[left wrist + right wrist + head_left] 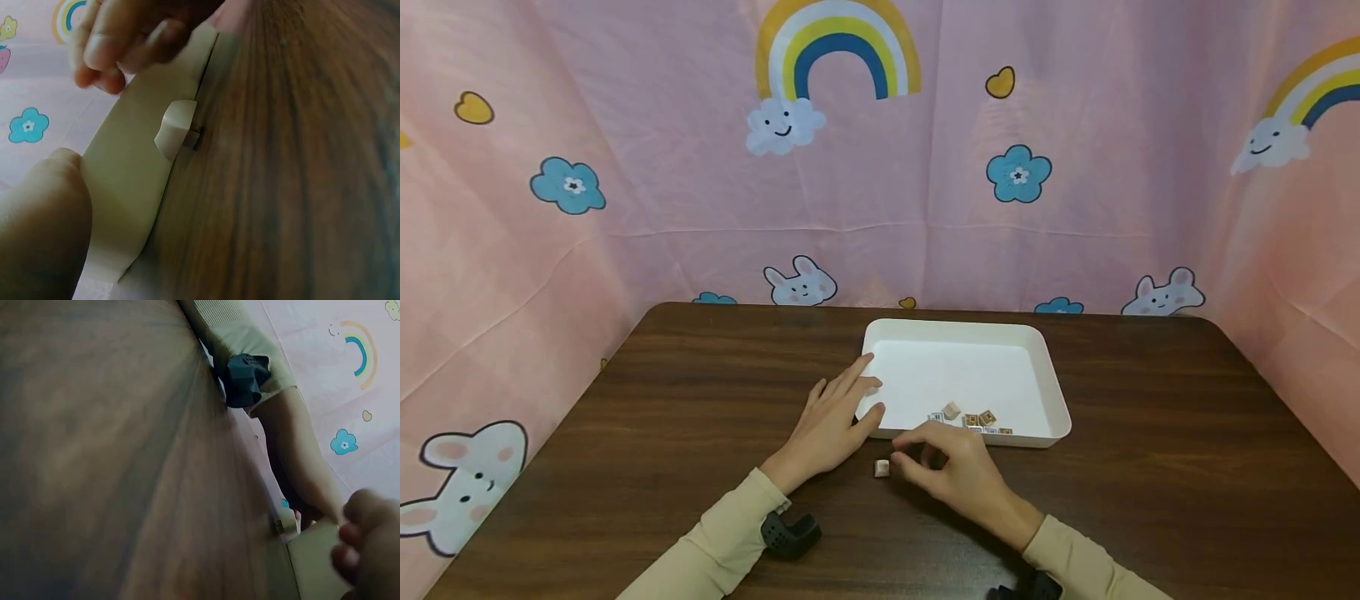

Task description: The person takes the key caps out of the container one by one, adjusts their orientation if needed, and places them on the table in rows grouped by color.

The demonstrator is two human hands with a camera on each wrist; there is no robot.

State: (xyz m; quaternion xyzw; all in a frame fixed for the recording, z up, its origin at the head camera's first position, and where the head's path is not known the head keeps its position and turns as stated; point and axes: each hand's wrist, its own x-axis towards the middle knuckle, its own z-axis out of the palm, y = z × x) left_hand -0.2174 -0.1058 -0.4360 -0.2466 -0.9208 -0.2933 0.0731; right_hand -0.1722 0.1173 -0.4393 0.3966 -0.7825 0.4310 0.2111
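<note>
A small cream block [882, 468] stands on the brown table just in front of a white tray [1060, 400]. My left hand [827, 429] lies at the tray's left front corner, its fingertips over the rim. To the right of the block, my right hand [958, 471] is bent, with thumb and index finger apart and nothing visible between them. The left wrist view shows the pale block [178, 128] against the tray's outer wall [134, 169], below the right hand's fingers [103, 50]. Inside the tray, several small printed tiles [987, 417] lie along the front wall, partly hidden by the right hand.
The dark wood table [1150, 467] extends on both sides of the tray. A pink curtain [677, 167] with rainbows and rabbits hangs behind it. Black wrist devices [790, 535] sit on both sleeves.
</note>
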